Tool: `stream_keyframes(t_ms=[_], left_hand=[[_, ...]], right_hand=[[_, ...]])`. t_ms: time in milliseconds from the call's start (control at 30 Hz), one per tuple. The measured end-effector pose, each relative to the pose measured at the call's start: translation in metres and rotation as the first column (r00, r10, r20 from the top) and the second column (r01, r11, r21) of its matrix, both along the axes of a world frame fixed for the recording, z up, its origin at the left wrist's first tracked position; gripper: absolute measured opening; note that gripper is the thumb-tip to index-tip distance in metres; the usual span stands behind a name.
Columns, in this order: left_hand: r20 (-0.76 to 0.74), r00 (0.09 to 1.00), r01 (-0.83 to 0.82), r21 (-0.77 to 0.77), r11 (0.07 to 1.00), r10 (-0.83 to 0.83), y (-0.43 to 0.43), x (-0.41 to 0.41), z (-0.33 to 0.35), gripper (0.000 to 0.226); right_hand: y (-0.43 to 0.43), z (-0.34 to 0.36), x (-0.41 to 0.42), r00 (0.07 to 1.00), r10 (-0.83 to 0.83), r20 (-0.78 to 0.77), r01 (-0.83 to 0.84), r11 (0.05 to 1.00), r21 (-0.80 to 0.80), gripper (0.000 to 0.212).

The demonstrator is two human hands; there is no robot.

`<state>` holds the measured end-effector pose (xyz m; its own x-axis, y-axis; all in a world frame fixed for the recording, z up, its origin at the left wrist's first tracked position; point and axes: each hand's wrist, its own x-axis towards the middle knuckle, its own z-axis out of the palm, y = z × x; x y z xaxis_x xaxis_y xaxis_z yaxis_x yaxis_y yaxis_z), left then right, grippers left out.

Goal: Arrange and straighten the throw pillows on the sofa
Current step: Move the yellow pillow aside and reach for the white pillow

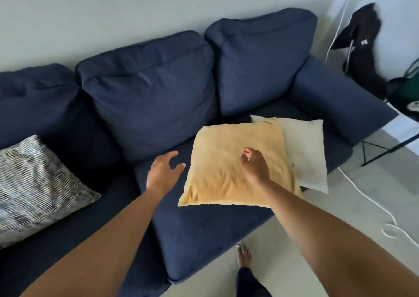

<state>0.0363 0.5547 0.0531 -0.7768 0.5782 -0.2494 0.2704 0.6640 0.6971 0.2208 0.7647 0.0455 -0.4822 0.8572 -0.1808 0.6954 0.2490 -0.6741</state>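
A yellow pillow (229, 165) lies flat on the right seat of the navy sofa (204, 233), partly covering a white pillow (306, 151) beside the right armrest. A grey patterned pillow (34, 188) leans on the left seat. My left hand (162, 172) hovers over the seat just left of the yellow pillow, fingers spread and holding nothing. My right hand (255, 164) is above the middle of the yellow pillow with its fingers curled; whether it touches or pinches the fabric is unclear.
Three navy back cushions (149, 92) stand along the wall. A white cable (371, 201) runs over the pale floor at right, near a black metal stand (385, 151) and dark items. My bare foot (243, 254) is on the floor before the sofa.
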Motion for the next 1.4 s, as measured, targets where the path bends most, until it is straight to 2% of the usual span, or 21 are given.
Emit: stream_keyframes(t_ms=[100, 200, 267, 333, 400, 500, 633, 733, 800, 867, 967, 1100, 1200, 1300, 1400], left_hand=[[-0.129, 0.962, 0.213, -0.193, 0.958, -0.240, 0.073, 0.039, -0.020, 0.068], [-0.105, 0.928, 0.305, -0.345, 0.888, -0.359, 0.136, 0.066, -0.045, 0.081], [-0.045, 0.963, 0.230, -0.366, 0.902, -0.264, 0.166, 0.071, -0.065, 0.085], [0.031, 0.999, 0.022, -0.345, 0.938, -0.013, 0.178, 0.063, -0.083, 0.086], [0.106, 0.972, -0.160, -0.356, 0.921, 0.210, 0.176, 0.047, -0.104, 0.086], [0.221, 0.908, -0.250, -0.394, 0.884, 0.355, 0.157, 0.019, -0.131, 0.089], [0.395, 0.790, -0.345, -0.345, 0.873, 0.469, 0.138, -0.002, -0.152, 0.097], [0.498, 0.727, -0.387, -0.272, 0.881, 0.473, 0.139, -0.007, -0.159, 0.104], [0.566, 0.669, -0.428, -0.236, 0.872, 0.482, 0.145, -0.005, -0.155, 0.105], [0.623, 0.621, -0.450, -0.213, 0.867, 0.476, 0.152, -0.001, -0.141, 0.092], [0.666, 0.597, -0.485, -0.143, 0.862, 0.447, 0.152, 0.009, -0.116, 0.062], [0.632, 0.637, -0.591, 0.033, 0.806, 0.441, 0.131, 0.029, -0.083, 0.034], [0.562, 0.677, -0.665, 0.190, 0.722, 0.475, 0.107, 0.037, -0.059, 0.014], [0.459, 0.725, -0.681, 0.360, 0.638, 0.514, 0.083, 0.022, -0.045, 0.012], [0.343, 0.727, -0.686, 0.411, 0.600, 0.595, 0.061, -0.010, -0.050, 0.012]], right_hand=[[0.073, -0.012, 0.036, 0.992, -0.124, 0.032, 0.122, 0.990, 0.067, 0.036], [0.133, -0.029, 0.065, 0.971, -0.216, 0.100, 0.214, 0.976, 0.029, 0.044], [0.165, -0.046, 0.080, 0.967, -0.224, 0.125, 0.231, 0.972, -0.048, 0.052], [0.185, -0.063, 0.088, 0.969, -0.211, 0.131, 0.228, 0.965, -0.130, 0.057], [0.200, -0.083, 0.089, 0.973, -0.188, 0.132, 0.211, 0.957, -0.196, 0.060], [0.208, -0.104, 0.078, 0.982, -0.173, 0.072, 0.186, 0.942, -0.279, 0.060], [0.214, -0.122, 0.052, 0.958, -0.285, 0.037, 0.277, 0.881, -0.382, 0.081], [0.220, -0.123, 0.031, 0.921, -0.382, 0.080, 0.377, 0.818, -0.435, 0.088], [0.222, -0.117, 0.018, 0.914, -0.401, 0.054, 0.374, 0.785, -0.495, 0.094], [0.222, -0.108, 0.007, 0.918, -0.395, 0.005, 0.342, 0.789, -0.509, 0.095], [0.217, -0.087, -0.006, 0.922, -0.370, -0.114, 0.270, 0.826, -0.494, 0.079], [0.201, -0.059, -0.012, 0.906, -0.319, -0.279, 0.191, 0.895, -0.403, 0.044], [0.185, -0.047, -0.024, 0.865, -0.306, -0.399, 0.157, 0.918, -0.364, 0.022], [0.177, -0.034, -0.056, 0.838, -0.266, -0.476, 0.114, 0.939, -0.325, 0.020], [0.179, -0.027, -0.100, 0.864, -0.140, -0.484, 0.011, 0.966, -0.259, 0.028]])
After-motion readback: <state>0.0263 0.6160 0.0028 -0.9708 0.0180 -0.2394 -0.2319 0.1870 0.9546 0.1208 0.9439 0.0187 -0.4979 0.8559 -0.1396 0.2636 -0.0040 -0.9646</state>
